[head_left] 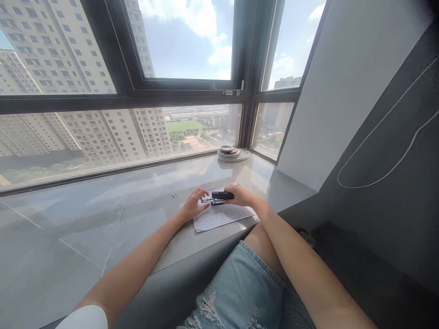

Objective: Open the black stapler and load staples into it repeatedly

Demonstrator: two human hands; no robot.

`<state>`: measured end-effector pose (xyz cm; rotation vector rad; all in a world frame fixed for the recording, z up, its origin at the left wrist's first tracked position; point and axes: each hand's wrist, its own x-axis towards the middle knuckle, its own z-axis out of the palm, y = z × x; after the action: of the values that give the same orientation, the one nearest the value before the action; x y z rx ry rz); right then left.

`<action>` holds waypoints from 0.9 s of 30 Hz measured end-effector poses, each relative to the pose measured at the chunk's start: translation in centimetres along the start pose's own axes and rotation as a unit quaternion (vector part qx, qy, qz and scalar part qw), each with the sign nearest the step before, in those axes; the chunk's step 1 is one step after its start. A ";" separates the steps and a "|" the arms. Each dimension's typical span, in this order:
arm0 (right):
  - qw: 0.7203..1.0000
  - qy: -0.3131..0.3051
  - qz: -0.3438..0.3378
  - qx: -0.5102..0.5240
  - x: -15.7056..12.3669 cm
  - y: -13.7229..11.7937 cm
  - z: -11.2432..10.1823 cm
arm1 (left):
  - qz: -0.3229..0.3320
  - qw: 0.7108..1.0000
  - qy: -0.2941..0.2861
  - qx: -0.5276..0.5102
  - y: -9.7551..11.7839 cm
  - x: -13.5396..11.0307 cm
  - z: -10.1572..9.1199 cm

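Observation:
A black stapler (221,197) rests on a printed sheet of paper (219,217) near the front edge of a grey stone window sill (103,214). My right hand (242,195) is closed around the stapler's right end. My left hand (195,204) lies on the paper with its fingers touching the stapler's metal front end. A few small loose staples (173,195) lie on the sill to the left of the paper.
A stack of round plates (232,153) stands at the back of the sill by the window frame. A white wall (343,91) and a dark panel (384,183) close off the right side. My knee in torn denim shorts (240,288) is below the sill.

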<state>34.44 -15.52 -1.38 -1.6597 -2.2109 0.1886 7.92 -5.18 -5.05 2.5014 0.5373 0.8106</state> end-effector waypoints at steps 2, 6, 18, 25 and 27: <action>1.000 0.022 0.008 -0.001 0.0 -0.2 -0.2 | -0.008 0.999 0.042 -0.012 -0.1 0.0 0.1; 0.998 0.063 0.025 -0.016 -0.2 -0.5 -0.6 | -0.104 0.977 0.155 -0.105 -0.3 0.2 0.4; 0.966 0.168 -0.061 -0.188 0.1 -1.6 -0.3 | -0.248 0.847 0.018 -0.470 -0.1 0.4 0.0; 0.933 0.176 -0.160 -0.271 0.5 -2.0 0.4 | -0.236 0.811 -0.013 -0.536 -0.3 0.4 0.1; 0.925 0.177 -0.174 -0.288 0.6 -2.1 0.5 | -0.244 0.788 -0.023 -0.565 -0.4 0.3 0.0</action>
<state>32.23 -15.54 -1.02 -1.3570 -2.3387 -0.8616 8.09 -4.71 -5.07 1.1855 0.4417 0.5763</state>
